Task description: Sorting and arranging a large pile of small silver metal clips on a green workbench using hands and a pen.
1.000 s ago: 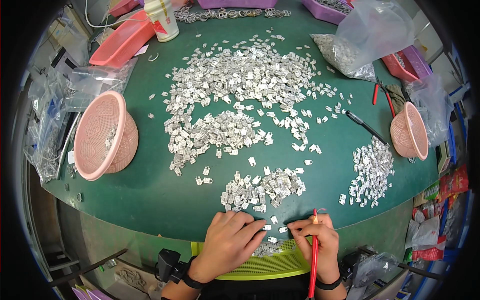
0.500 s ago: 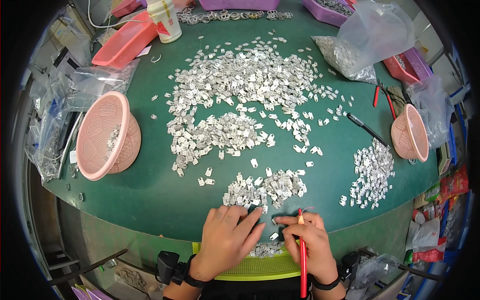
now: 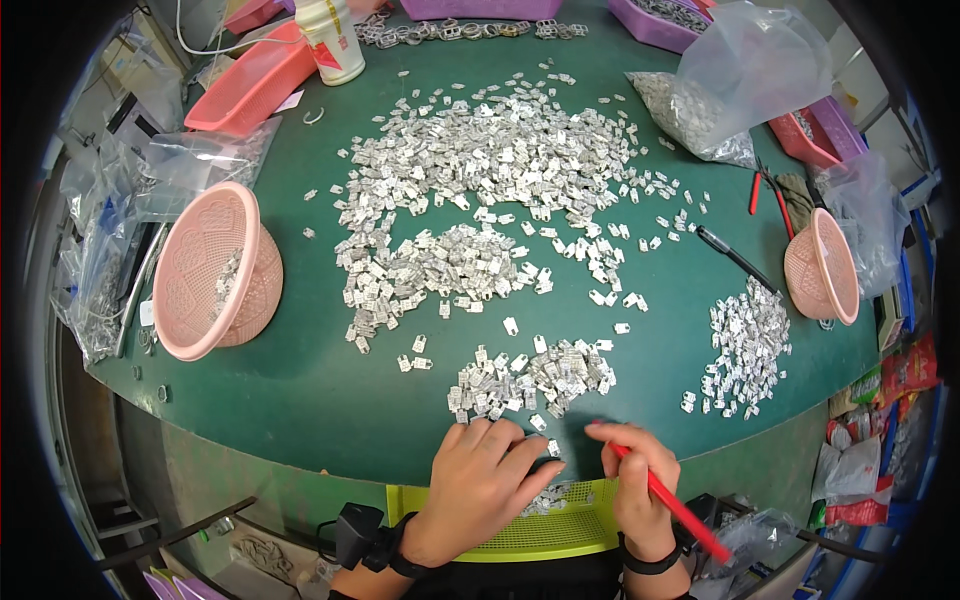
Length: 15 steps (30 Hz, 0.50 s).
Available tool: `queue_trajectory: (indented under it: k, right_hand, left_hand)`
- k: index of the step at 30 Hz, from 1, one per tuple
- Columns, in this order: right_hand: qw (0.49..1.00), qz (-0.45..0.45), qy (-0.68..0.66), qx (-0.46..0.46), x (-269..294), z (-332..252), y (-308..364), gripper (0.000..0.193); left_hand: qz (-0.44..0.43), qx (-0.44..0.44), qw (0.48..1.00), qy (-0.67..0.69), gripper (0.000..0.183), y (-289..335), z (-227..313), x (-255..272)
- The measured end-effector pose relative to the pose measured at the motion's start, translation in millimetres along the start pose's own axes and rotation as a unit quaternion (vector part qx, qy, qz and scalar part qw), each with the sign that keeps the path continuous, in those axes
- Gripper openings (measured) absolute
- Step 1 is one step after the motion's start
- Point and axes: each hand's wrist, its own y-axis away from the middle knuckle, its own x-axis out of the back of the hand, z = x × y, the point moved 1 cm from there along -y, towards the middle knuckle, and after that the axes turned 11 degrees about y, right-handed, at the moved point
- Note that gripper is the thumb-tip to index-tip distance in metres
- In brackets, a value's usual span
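Note:
My left hand (image 3: pixel 480 480) lies palm down at the near edge of the green table (image 3: pixel 300 400), its fingers spread and touching small silver metal parts just below a small pile (image 3: pixel 530 375) of them. My right hand (image 3: pixel 635 480) grips a red pen (image 3: pixel 675 505) that slants down to the right, its tip near the table edge. Between and under the hands a yellow-green perforated tray (image 3: pixel 560 525) holds a few of the same parts. A big scatter of silver parts (image 3: pixel 480 170) covers the table's middle and far side.
A pink basket (image 3: pixel 210 270) lies tilted at the left, another (image 3: pixel 822 265) at the right beside a separate heap of parts (image 3: pixel 745 345). A black pen (image 3: pixel 735 258), red-handled cutters (image 3: pixel 755 192), plastic bags (image 3: pixel 740 80), a white bottle (image 3: pixel 330 38) and pink and purple trays line the edges.
Both hands have slid back toward the near table edge, over the yellow-green tray. The red pen tilted from nearly upright to slanting down to the right.

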Motion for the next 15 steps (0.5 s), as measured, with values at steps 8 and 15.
queue_trajectory:
  k: [8, 15]
  right_hand:
    - [0.989, 0.013, -0.097, -0.110, -11, 0, -5, 0.010]
    - [1.000, 0.019, -0.010, -0.008, -16, 7, -4, 0.017]
  left_hand:
    - [-0.006, 0.007, 1.000, 0.012, 0.020, -6, 1, -1]
    - [-0.020, 0.023, 0.999, 0.021, 0.021, -3, 1, 0]
